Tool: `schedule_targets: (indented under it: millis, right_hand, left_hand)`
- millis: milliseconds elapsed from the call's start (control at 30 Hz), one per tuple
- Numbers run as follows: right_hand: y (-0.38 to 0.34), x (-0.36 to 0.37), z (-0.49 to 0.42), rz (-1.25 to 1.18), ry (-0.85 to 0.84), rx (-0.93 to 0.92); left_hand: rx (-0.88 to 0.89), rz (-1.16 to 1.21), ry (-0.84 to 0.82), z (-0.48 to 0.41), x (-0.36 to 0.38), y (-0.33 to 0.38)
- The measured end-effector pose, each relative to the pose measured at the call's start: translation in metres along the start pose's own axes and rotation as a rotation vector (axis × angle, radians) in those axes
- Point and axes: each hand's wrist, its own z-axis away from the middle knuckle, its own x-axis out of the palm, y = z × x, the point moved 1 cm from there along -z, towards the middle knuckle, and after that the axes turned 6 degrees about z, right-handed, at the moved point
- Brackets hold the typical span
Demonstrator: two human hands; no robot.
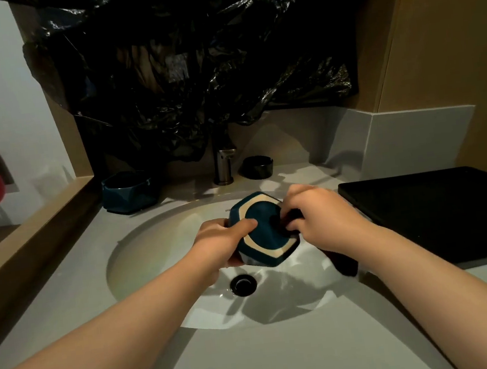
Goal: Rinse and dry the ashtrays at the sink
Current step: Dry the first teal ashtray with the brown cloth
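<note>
Drying, seemingly: your left hand [221,241] grips the upturned hexagonal ashtray [262,215], your right hand [322,218] pinches a dark cloth [343,262] against it; next, wipe its sides.

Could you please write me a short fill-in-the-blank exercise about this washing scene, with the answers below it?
1. The left hand holds a blue and cream ashtray over the ____.
2. The right hand presses a dark cloth against this ____.
3. The round ashtray right of the tap is ____.
Missing words: sink; ashtray; black.
</note>
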Motion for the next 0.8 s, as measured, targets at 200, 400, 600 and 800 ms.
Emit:
schedule_targets:
  millis: [200,400,600,800]
  right_hand:
    - [-0.015,0.007,-0.005,0.09,0.189,-0.109]
    - [-0.005,-0.002,-0.002,0.097,0.051,0.025]
    - [0.014,-0.018,0.0,-0.405,0.244,0.258]
    - [0.014,-0.004,-0.006,-0.58,0.111,0.257]
  left_hand:
    - [-0.018,-0.079,-0.081,0.004,0.004,-0.001]
    - [0.031,0.051,0.029,0.002,-0.001,0.002]
    - [0.028,-0.098,-0.08,0.008,0.002,0.002]
    - [0.01,-0.07,-0.117,0.01,0.006,0.001]
